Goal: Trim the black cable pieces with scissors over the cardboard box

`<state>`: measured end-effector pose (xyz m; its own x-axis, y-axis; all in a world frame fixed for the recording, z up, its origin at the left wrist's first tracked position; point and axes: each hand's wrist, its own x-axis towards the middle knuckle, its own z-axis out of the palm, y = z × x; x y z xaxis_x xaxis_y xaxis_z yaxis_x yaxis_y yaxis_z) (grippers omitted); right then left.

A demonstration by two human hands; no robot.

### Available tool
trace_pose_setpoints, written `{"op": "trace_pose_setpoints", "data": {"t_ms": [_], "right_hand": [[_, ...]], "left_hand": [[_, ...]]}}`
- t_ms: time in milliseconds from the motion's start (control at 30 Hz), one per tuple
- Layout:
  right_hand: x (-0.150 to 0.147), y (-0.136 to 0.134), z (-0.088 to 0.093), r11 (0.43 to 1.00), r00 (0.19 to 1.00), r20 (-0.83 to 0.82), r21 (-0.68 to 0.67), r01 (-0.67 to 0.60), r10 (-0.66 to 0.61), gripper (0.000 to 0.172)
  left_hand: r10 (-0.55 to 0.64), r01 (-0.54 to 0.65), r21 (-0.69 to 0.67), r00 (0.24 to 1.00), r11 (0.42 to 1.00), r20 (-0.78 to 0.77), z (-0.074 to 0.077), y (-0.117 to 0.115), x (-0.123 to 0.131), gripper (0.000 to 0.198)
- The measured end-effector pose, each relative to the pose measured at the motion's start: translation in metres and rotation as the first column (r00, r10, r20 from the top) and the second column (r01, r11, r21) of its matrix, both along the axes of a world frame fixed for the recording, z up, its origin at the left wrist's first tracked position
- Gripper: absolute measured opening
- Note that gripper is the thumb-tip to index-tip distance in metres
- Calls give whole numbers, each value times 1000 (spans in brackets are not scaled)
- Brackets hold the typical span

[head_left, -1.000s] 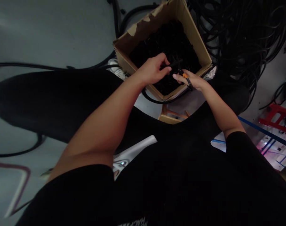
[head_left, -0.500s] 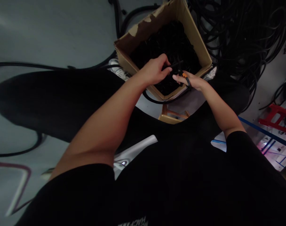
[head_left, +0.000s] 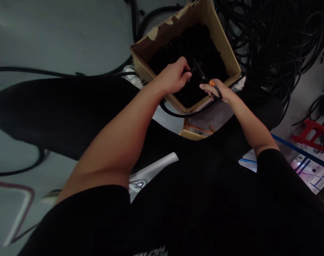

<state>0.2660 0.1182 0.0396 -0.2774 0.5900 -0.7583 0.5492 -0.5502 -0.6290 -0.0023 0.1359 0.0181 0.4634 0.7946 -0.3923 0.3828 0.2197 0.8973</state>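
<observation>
A cardboard box (head_left: 222, 39) with torn edges stands in front of me, and many small black pieces (head_left: 188, 42) lie inside it. Over its near part, my left hand (head_left: 178, 75) is closed in a pinch on a dark piece, mostly hidden by the fingers. My right hand (head_left: 216, 90) is wrapped round scissors (head_left: 212, 84) with black and orange handles. Their blades point up and left over the box, close to my left fingers.
Tangled black hoses or cables (head_left: 268, 42) are heaped right of the box. One black cable (head_left: 58, 74) runs across the floor at left. A small wooden stool (head_left: 192, 135) is below the box, and a red frame (head_left: 311, 137) is at far right.
My left hand has shifted slightly left and up. My right hand has moved a little right with the scissors, whose blades now show more clearly and point further upward.
</observation>
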Motion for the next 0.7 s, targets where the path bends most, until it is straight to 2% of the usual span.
{"op": "trace_pose_setpoints", "data": {"t_ms": [133, 267, 467, 600, 700], "right_hand": [[6, 5, 8, 996, 997, -15, 49, -77, 77, 70], [19, 11, 15, 986, 989, 34, 80, -147, 144, 65], [31, 8, 9, 962, 966, 17, 84, -258, 257, 67], [29, 8, 4, 953, 955, -59, 113, -282, 290, 65], [30, 8, 4, 959, 959, -93, 117, -257, 268, 72]], "left_hand": [[-66, 80, -117, 991, 990, 116, -3, 2, -3, 39], [-17, 73, -282, 981, 957, 195, 1, 7, -14, 49], [-34, 71, -295, 991, 953, 126, 7, 7, -16, 44], [-45, 103, -271, 977, 957, 209, 13, 3, -12, 52], [-39, 131, -347, 965, 929, 260, 19, 5, -16, 59]]}}
